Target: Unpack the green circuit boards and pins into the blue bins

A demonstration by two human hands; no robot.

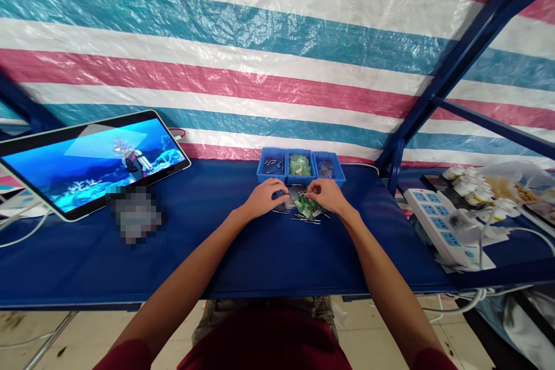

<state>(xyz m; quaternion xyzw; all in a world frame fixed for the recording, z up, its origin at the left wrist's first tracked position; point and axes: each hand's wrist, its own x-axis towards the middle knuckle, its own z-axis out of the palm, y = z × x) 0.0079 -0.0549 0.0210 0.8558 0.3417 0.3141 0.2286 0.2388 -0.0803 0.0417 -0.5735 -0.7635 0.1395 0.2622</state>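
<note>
My left hand rests at the left of a small mixed pile, fingers curved and a gap between thumb and fingertips. Beside those fingertips lie clear flat pieces. At the pile's right, my right hand pinches thumb and fingers together; what sits between them is too small to name. Green pieces and thin metal pins are heaped between and below the hands. Just behind stand three joined blue bins: the left bin has pins, the middle bin pale green pieces, the right bin clear greyish pieces.
A tilted screen stands at the table's left, with a blurred patch before it. To the right are a white power strip, cables and several small white-capped bottles. Striped sheeting hangs behind the blue table.
</note>
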